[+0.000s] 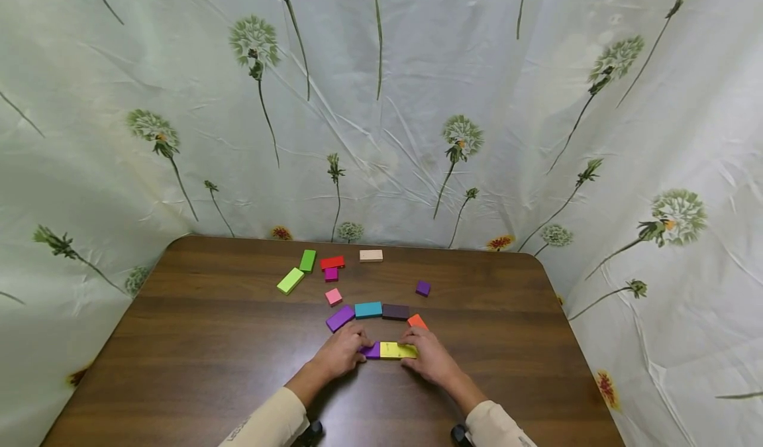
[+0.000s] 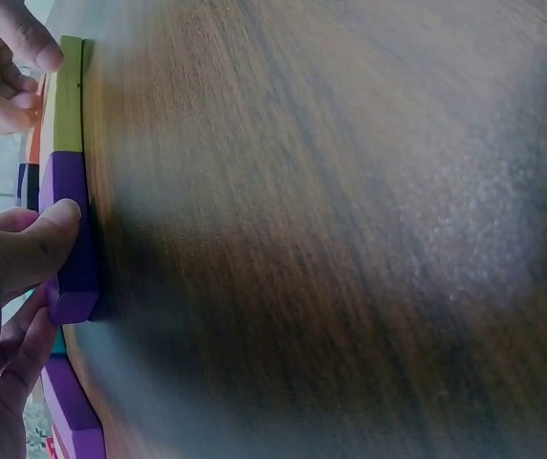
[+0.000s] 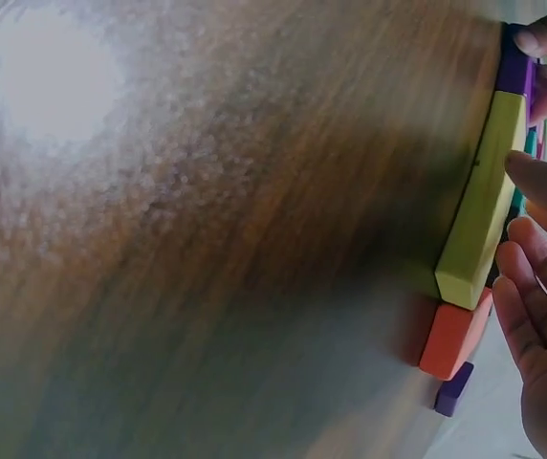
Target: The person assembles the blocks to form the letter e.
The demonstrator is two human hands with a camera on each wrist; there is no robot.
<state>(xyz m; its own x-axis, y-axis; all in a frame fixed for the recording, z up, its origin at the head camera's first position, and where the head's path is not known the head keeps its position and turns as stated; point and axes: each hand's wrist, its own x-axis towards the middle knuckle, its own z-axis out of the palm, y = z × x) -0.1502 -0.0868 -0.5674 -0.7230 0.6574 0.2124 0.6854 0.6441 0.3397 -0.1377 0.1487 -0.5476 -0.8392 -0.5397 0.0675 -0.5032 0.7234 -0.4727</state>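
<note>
cream cloth sleeves [image 1: 268, 417]: nearest, one per forearm, over brown wood-grain surface [image 1: 208, 347]; black wrist devices [image 1: 311, 432] alongside, partly out of frame
left hand [image 1: 342, 351]: pinching glossy purple rectangular block [image 1: 373, 351], thumb on near face, fingers round far side and outer end
right hand [image 1: 434, 359]: thumb against near side of long yellow rectangular block [image 1: 389, 350], fingers curled toward far side; gripping lightly by the look of it, can't tell how firm
front pair: purple and yellow, resting on surface between the hands, end to end, touching, one straight line
handling: likely light, stiff, hard, not fragile; probably painted wood; smooth faces, so apt to slide or twist out of line under uneven push
where to hold: best by long sides, thumb near, fingers far; outer ends good for squeezing together; keep clear of the joint
row behind: slanted violet block [image 1: 340, 318], teal block [image 1: 368, 310], near-black block [image 1: 395, 312], orange block [image 1: 418, 321]; teal and near-black end to end, orange angled, partly hidden by right hand
past row: short pink block [image 1: 334, 297] left, short dark-purple block [image 1: 423, 289] right, well apart
far group: lime-green block [image 1: 290, 281] near corner of bright-green block [image 1: 307, 261]; short magenta block [image 1: 330, 274] against red block [image 1: 332, 262]; pale beige block [image 1: 371, 255] separate, to the right
backdrop: pale dandelion-print cloth [image 1: 387, 136], hanging behind far edge
</note>
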